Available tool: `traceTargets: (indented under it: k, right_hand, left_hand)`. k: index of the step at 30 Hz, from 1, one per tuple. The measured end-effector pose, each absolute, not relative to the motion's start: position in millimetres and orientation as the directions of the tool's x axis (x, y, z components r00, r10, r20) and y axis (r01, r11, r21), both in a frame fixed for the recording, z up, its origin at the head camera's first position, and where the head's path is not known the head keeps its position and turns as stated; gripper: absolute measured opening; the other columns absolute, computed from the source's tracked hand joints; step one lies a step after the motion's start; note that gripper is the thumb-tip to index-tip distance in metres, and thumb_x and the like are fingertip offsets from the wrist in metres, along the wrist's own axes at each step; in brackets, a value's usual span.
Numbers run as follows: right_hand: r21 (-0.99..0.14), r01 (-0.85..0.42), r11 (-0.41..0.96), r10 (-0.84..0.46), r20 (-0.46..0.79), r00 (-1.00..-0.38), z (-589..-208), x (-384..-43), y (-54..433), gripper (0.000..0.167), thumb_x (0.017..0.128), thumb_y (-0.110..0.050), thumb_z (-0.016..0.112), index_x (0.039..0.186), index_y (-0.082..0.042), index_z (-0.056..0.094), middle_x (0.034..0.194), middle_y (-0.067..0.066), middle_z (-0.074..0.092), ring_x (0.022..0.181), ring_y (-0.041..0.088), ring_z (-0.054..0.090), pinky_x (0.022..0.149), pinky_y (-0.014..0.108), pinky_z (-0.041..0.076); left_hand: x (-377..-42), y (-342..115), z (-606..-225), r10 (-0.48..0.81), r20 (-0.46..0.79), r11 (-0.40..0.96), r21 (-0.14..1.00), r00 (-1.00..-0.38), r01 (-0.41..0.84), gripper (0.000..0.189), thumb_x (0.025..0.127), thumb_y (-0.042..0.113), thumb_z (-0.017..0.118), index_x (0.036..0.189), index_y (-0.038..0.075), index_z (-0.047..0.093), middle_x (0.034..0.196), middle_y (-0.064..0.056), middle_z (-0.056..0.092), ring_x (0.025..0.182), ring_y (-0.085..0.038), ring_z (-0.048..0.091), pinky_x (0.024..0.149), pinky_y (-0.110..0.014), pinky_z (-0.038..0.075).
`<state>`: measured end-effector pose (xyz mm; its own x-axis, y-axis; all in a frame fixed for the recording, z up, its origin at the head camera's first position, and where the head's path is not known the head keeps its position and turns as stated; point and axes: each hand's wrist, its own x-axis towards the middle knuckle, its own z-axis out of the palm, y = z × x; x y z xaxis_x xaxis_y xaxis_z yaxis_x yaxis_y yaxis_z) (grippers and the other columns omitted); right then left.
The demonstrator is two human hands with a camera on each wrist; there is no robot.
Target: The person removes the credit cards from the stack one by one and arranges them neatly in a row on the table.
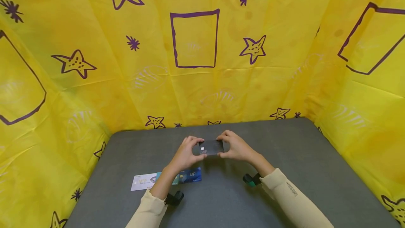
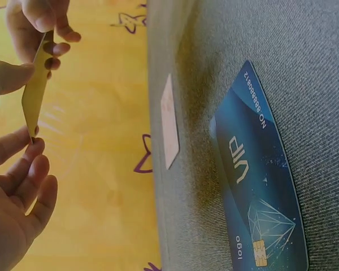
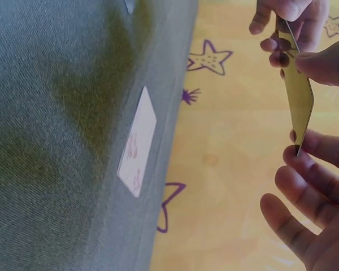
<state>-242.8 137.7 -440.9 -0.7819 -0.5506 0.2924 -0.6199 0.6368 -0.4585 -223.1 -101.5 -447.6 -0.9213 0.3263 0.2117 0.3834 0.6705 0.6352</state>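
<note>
Between my two hands a dark, glossy VIP card [image 1: 212, 147] is held above the table. My left hand [image 1: 186, 154] pinches its left end between thumb and fingers. On the opposite end, my right hand [image 1: 238, 147] pinches it in the same way. Seen from the wrists, the card [image 2: 36, 93] is tilted and its surface shines yellow. A pale card with faint reddish print [image 3: 138, 147] lies on the table beyond; in the head view the held card and hands hide it.
A white VIP card [image 1: 143, 182], a teal card [image 1: 175, 178] and a blue VIP card [image 1: 190, 175] lie in a row at the left, partly behind the left forearm. Yellow patterned cloth [image 1: 196, 90] walls in the grey table [image 1: 221, 200] at the back and sides.
</note>
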Motion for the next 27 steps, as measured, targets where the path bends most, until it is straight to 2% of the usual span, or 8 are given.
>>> traceTargets:
  k: [12,19,27]
  right_hand:
    - [-0.497,-0.619,0.608,-0.549,0.301,-0.780,-443.6,-229.5,139.3,0.048,0.075,-0.026,0.081,0.115,-0.006,0.066,0.106,0.004,0.057,0.092,0.024,0.056,0.079,0.031,0.046]
    - [-0.487,-0.620,0.615,-0.541,0.311,-0.782,-446.2,-223.3,139.2,0.047,0.074,-0.026,0.082,0.114,-0.006,0.066,0.106,0.003,0.057,0.092,0.020,0.055,0.080,0.032,0.046]
    - [-0.493,-0.611,0.619,-0.542,0.295,-0.787,-452.7,-219.5,139.9,0.047,0.073,-0.027,0.083,0.113,-0.006,0.067,0.105,0.003,0.058,0.094,0.024,0.057,0.082,0.033,0.047]
  left_hand:
    - [-208.2,-102.2,-445.8,0.332,0.205,0.676,0.629,-0.921,0.384,0.052,0.078,0.030,0.081,0.123,0.012,0.064,0.115,-0.006,0.058,0.105,-0.023,0.051,0.089,-0.045,0.047]
    - [-205.0,-103.2,-449.1,0.347,0.216,0.653,0.643,-0.913,0.401,0.051,0.076,0.029,0.082,0.121,0.012,0.065,0.115,-0.005,0.059,0.105,-0.022,0.050,0.090,-0.044,0.046]
    - [-202.8,-104.3,-455.1,0.374,0.202,0.660,0.628,-0.905,0.413,0.052,0.076,0.029,0.082,0.121,0.012,0.064,0.115,-0.006,0.059,0.105,-0.020,0.049,0.088,-0.044,0.046]
